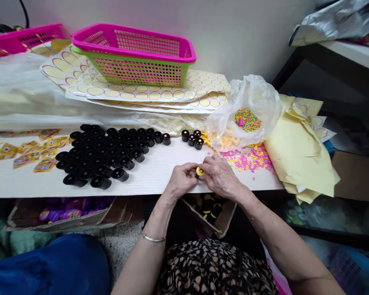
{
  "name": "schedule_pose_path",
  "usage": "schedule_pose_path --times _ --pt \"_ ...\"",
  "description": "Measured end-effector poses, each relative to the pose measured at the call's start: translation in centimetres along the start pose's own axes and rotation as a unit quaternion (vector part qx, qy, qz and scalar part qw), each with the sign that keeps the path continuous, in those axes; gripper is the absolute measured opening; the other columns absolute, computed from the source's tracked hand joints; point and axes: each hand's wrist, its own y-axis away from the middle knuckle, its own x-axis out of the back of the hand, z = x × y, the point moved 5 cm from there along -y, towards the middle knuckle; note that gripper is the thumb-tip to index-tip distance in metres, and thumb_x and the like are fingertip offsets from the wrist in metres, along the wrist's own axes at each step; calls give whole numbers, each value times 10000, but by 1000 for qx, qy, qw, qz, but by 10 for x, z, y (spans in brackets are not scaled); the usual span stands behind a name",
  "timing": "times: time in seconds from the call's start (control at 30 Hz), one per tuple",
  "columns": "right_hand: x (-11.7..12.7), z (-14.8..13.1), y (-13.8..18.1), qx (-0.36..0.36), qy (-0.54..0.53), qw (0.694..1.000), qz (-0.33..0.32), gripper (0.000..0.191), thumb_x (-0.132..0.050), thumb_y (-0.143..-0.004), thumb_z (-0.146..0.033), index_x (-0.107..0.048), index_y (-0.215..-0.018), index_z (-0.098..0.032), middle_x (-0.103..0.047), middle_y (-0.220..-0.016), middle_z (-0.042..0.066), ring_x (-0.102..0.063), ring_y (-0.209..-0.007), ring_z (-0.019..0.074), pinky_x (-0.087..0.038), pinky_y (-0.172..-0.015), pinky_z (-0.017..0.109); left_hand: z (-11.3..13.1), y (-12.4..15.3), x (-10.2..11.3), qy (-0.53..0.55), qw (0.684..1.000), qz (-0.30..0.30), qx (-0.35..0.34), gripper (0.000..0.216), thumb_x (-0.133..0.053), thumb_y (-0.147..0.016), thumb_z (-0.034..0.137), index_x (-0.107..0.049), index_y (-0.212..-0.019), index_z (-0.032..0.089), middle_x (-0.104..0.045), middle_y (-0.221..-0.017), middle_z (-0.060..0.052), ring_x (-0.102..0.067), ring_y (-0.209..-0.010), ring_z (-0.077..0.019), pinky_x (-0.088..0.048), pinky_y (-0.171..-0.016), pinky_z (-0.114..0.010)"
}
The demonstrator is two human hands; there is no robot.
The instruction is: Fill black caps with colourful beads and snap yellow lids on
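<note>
Hands: left hand (183, 179) and right hand (222, 177) were seen together, both pinched on a yellow-topped cap (199, 171).
Cap: was held just above the surface (153, 178) edge.
Nearby: black caps (101, 153) were massed to the left.

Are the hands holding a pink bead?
No, the left hand and right hand pinch a small black cap with a yellow top between them.

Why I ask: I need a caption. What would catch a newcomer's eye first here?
The bright pink basket stands at the back on sheets of round stickers. A cluster of black caps lies on the white table left of centre. At the front edge the left hand and right hand pinch a yellow-topped cap together.
</note>
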Motion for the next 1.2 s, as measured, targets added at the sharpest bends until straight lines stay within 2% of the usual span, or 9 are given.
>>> schedule_pose_path --times 0.07,0.17,0.33,0.43,0.53,0.6,0.67,0.87,1.2 --pt "1 0 -1 -5 2 1000 11 97 -533 -785 -169 -625 -811 -187 -564 -837 62 -421 -823 211 -344 -711 345 -1 -1 0 60 997 -20 46 293 -631 -635 279 -690 -872 117 -485 -499 38 -382 -452 -60 -297 -452 -202" --pt "1 0 3 -27 -4 999 41 86 -553 -764 -149 -624 -785 -195 -578 -848 58 -431 -829 214 -359 -709 342 -1 -2 -2 59 996 10 62 338 -601 -705 419 -692 -752 98 -487 -484 17 -377 -447 -64 -278 -432 -206" --pt "-2 1 28 -164 -91 960 210 119 -585 -777 -268 -608 -840 -170 -591 -952 112 -493 -848 233 -398 -716 354 1 -1 -6 5 999 48 11 339 -580 -743 442 -687 -721 121 -563 -595 -8 -449 -534 -85 -351 -490 -208" --pt "-26 8 38 -271 -324 885 195 271 -548 -801 -422 -551 -686 -176 -584 -671 50 -513 -606 156 -414 -555 281 2 0 -5 -14 998 54 -1 320 -583 -747 425 -680 -677 128 -582 -618 -15 -485 -569 -96 -378 -518 -208" --pt "-54 11 34 -345 -546 757 104 371 -550 -757 -541 -480 -685 -184 -537 -498 -16 -411 -384 89 -310 -350 211 2 -1 -4 -3 999 48 11 303 -601 -732 414 -683 -688 126 -577 -595 -8 -464 -526 -83 -366 -489 -204" --pt "-61 13 27 -360 -622 690 82 402 -628 -687 -544 -467 -745 -181 -547 -477 -31 -385 -332 72 -257 -288 180 1 -2 -4 22 998 38 33 297 -619 -716 405 -685 -697 116 -574 -579 -5 -451 -499 -73 -352 -465 -198" --pt "-61 14 19 -350 -661 659 70 432 -710 -614 -498 -475 -761 -167 -564 -477 -30 -406 -326 64 -265 -270 157 1 -3 -5 54 996 29 70 293 -641 -691 392 -679 -689 101 -545 -517 6 -429 -455 -64 -328 -434 -191" --pt "-54 18 10 -327 -697 637 38 381 -771 -558 -387 -516 -696 -139 -590 -479 -14 -458 -324 62 -343 -271 146 6 -8 -7 128 979 38 154 251 -696 -611 330 -637 -604 86 -519 -417 12 -402 -359 -53 -294 -386 -184" --pt "-61 16 12 -336 -714 614 -10 411 -716 -619 -473 -481 -743 -160 -592 -467 -12 -482 -337 66 -371 -294 137 -5 -12 -2 115 982 20 151 210 -682 -599 286 -633 -602 82 -496 -409 12 -376 -354 -45 -220 -357 -173"
